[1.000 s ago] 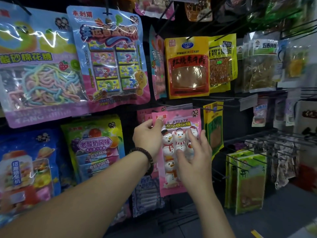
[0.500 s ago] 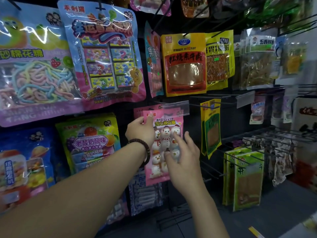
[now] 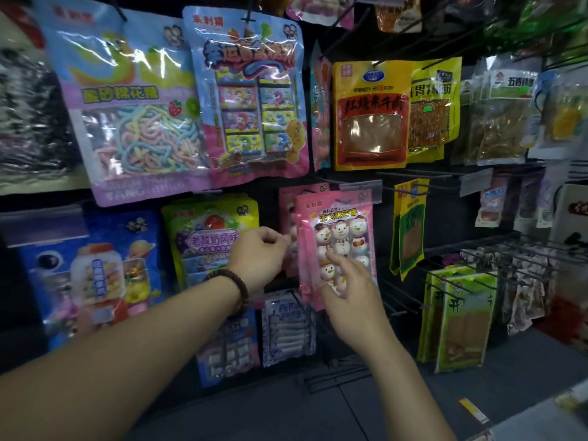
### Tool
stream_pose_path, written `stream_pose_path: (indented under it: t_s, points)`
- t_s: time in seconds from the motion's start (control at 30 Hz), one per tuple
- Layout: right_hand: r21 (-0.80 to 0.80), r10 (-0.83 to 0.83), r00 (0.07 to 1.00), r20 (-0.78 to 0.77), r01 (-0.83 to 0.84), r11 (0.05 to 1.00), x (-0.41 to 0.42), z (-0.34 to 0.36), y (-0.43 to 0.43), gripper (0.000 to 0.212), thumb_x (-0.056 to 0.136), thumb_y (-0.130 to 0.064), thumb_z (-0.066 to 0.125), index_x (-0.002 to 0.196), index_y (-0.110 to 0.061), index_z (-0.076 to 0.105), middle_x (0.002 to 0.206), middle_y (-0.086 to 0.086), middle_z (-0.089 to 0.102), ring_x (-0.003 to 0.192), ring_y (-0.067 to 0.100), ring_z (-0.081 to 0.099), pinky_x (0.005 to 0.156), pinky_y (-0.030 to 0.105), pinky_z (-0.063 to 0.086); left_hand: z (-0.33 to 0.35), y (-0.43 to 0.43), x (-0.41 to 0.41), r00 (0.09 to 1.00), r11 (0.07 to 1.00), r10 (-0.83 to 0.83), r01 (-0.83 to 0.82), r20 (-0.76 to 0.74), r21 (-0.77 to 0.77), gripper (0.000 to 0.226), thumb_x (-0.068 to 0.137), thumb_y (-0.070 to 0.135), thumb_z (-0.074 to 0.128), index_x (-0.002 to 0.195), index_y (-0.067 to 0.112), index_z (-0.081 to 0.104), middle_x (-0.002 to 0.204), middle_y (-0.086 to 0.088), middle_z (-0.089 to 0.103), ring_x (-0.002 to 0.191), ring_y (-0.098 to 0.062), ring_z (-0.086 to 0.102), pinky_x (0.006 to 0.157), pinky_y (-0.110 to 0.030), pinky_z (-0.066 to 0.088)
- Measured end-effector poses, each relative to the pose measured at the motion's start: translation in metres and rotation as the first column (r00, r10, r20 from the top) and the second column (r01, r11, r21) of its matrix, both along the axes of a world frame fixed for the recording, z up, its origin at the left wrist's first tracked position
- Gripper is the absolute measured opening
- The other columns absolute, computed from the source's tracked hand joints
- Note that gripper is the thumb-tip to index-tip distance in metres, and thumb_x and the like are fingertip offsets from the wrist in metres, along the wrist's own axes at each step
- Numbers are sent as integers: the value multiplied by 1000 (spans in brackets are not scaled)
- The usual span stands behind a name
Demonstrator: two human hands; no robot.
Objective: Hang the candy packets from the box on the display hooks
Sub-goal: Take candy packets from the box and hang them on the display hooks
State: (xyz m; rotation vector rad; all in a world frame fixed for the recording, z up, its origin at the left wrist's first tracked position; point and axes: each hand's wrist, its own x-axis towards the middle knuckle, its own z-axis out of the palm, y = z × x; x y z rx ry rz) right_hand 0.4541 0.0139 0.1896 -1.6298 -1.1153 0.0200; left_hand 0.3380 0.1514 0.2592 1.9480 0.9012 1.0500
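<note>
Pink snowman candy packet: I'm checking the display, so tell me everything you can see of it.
The glossy pink plastic packet hangs upright, its top just below a clear label strip. A clear window shows rows of white snowman-face sweets. A second pink packet hangs behind it. The right hand rests straight fingers on its lower front; the left hand is beside its left edge.

left hand (image 3: 257, 256) let go of snowman packet (image 3: 337, 237) top-left corner, dropped lower, fingers curled just left of the packet's edge

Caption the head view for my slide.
Right hand touches a hanging pink snowman candy packet; left hand curled beside its left edge.
</note>
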Motion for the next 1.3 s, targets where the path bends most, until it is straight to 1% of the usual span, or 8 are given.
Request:
stream_pose_path:
  t_s: [0.1,0.3,0.53,0.7,0.9,1.07,1.2,1.3]
  points:
    - [-73,-1,999,35,4,997,-22,-2,-17,48,104,-31,63,150,-38,52,151,-17,47,137,4,46,116,34,43,-9,-12,-64,969,987,-91,120,-231,112,25,100,29,68,79,16,72,66,6,70,55,-2,64,55,-21,48]
    - [-244,43,997,66,-26,970,-74,-8,-40,42,102,-25,68,143,-29,62,130,-6,65,122,13,61,110,38,50,-31,-41,-196,822,940,-73,246,-564,237,24,102,41,64,86,29,76,76,12,73,74,0,67,61,-13,50]
    - [-613,333,941,-56,-296,733,-179,-82,-29,29,106,-33,64,135,-29,64,113,-9,63,101,10,63,84,27,47,-124,-72,-331,611,946,-99,303,-786,117,29,98,51,59,97,30,80,91,17,76,83,0,68,80,-31,56]
    - [-703,296,918,-264,-393,593,-242,-194,-19,17,98,-20,63,107,-15,75,72,-9,63,62,2,55,61,20,46,-207,-92,-395,482,971,-189,224,-855,-89,24,100,46,54,95,32,73,97,20,70,93,-9,67,83,-32,56]
    - [-713,27,858,-512,-443,544,-314,-322,-49,16,101,-21,67,87,-23,75,81,-4,70,77,16,64,70,30,49,-245,-110,-421,332,921,-321,327,-887,-211,35,101,55,57,124,32,72,125,13,70,113,-12,65,88,-27,46]
    - [-838,46,898,-438,-426,342,-333,-385,-63,33,100,-10,63,130,-23,69,126,8,69,102,16,56,92,26,48,-262,-102,-436,255,908,-342,337,-904,-249,42,100,58,55,132,34,66,135,7,66,118,-14,64,96,-31,53]
    - [-896,136,927,-349,-373,242,-337,-404,-36,31,100,-15,62,87,-42,52,111,-6,60,99,14,59,87,21,48,-269,-91,-440,205,894,-402,300,-892,-334,46,101,59,53,137,32,62,136,5,67,118,-18,64,95,-32,52]
    - [-937,211,943,-259,-298,183,-336,-430,-8,20,99,-21,65,118,-25,64,121,5,66,113,24,68,94,27,55,-269,-89,-439,178,886,-413,304,-893,-349,49,103,57,52,143,30,58,137,3,65,119,-19,63,93,-32,51]
